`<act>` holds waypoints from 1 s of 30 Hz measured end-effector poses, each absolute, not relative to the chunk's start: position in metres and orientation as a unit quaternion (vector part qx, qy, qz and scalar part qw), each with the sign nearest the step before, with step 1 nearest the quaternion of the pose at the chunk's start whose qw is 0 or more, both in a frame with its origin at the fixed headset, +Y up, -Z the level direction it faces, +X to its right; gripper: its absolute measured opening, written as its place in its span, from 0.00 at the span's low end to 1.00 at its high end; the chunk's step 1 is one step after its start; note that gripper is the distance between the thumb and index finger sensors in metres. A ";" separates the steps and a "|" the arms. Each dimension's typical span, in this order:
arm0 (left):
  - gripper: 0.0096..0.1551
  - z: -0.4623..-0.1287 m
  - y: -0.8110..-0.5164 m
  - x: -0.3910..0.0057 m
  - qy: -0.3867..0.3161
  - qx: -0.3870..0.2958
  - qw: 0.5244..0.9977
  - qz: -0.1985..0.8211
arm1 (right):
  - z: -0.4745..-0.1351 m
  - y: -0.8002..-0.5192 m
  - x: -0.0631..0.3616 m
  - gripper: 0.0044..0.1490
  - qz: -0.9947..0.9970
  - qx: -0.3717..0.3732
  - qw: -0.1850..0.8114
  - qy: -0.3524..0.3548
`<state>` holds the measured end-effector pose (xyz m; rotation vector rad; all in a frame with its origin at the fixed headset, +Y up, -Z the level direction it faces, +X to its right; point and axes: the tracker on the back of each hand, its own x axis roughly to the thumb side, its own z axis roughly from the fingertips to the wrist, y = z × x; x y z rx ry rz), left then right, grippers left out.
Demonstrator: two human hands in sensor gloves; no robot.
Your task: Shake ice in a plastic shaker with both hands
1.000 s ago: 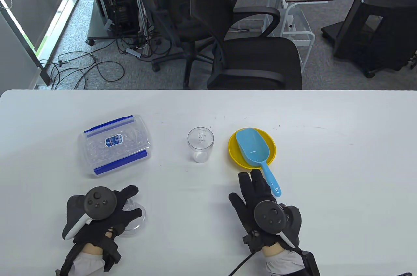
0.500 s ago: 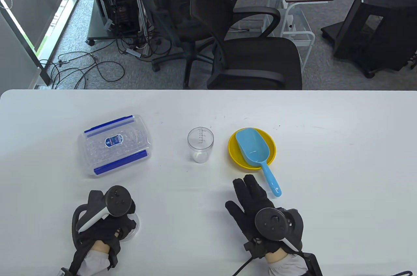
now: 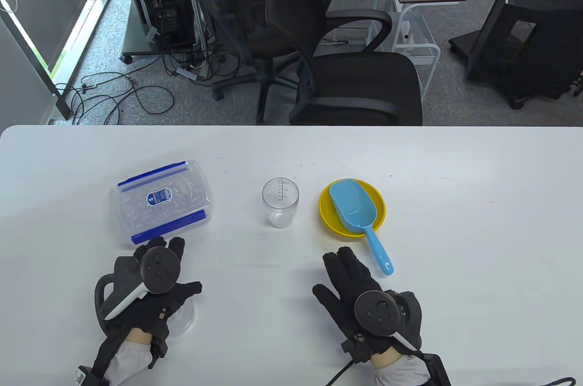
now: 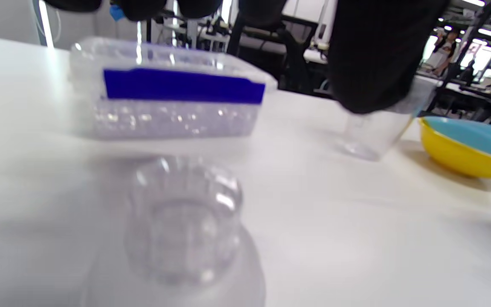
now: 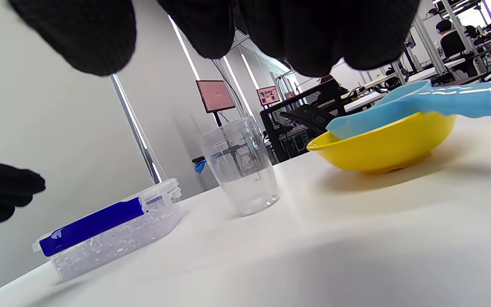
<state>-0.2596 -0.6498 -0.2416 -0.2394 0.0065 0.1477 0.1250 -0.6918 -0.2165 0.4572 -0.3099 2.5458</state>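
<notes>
Although standing upright and uncapped at mid-table, the shaker cup (image 3: pixel 280 201) looks empty, so nothing yet to shake. Lid (image 3: pixel 182 315) lying apart from it, near the table's front edge, under the left hand (image 3: pixel 145 288); in the left wrist view seen as a clear domed piece (image 4: pixel 183 230) on the white surface. Ice container (image 3: pixel 160 202) closed, blue clips down, just beyond the left fingertips. Blue scoop (image 3: pixel 357 217) resting in the yellow bowl (image 3: pixel 325 217), handle pointing toward the right hand (image 3: pixel 364 290).

Judged risks from here: capping the cup before any ice goes in; tipping the light, tall cup while scooping, since nothing steadies it; scattering ice over the table when popping stiff clips one-handed; later, a loosely seated lid coming off mid-shake. Wet, smooth plastic probably slippery under gloved fingers.

Left hand spread, fingers extended forward toward the container's near clip, palm over the lid but not plainly closed on it; whether touching either cannot be told. Right hand flat and spread, fingers (image 5: pixel 313 38) hanging free, holding nothing, near the scoop handle but apart from it.
</notes>
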 end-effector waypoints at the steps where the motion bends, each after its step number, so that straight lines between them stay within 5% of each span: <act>1: 0.60 -0.244 -0.643 -0.262 0.011 -0.112 0.991 0.064 | -0.217 -0.692 0.125 0.41 0.943 0.166 0.266 -0.113; 3: 0.58 -0.252 -0.628 -0.270 0.033 -0.090 0.993 0.061 | -0.217 -0.692 0.126 0.42 0.942 0.162 0.271 -0.109; 6: 0.56 -0.270 -0.624 -0.292 0.062 -0.075 0.975 0.201 | -0.218 -0.692 0.127 0.41 0.941 0.163 0.279 -0.103; 9: 0.55 -0.284 -0.638 -0.321 0.124 -0.099 0.877 0.453 | -0.218 -0.691 0.129 0.41 0.939 0.160 0.286 -0.102; 11: 0.53 -0.292 -0.648 -0.337 0.155 -0.077 0.847 0.502 | -0.217 -0.690 0.130 0.41 0.939 0.159 0.289 -0.103; 16: 0.48 -0.309 -0.650 -0.362 0.195 -0.033 0.910 0.364 | -0.217 -0.689 0.131 0.41 0.938 0.157 0.292 -0.104; 23: 0.45 -0.363 -0.648 -0.363 0.126 -0.038 0.975 0.180 | -0.218 -0.690 0.127 0.41 0.941 0.166 0.281 -0.091; 30: 0.46 -0.434 -0.680 -0.354 0.060 -0.148 0.986 0.048 | -0.219 -0.688 0.124 0.41 0.948 0.166 0.258 -0.080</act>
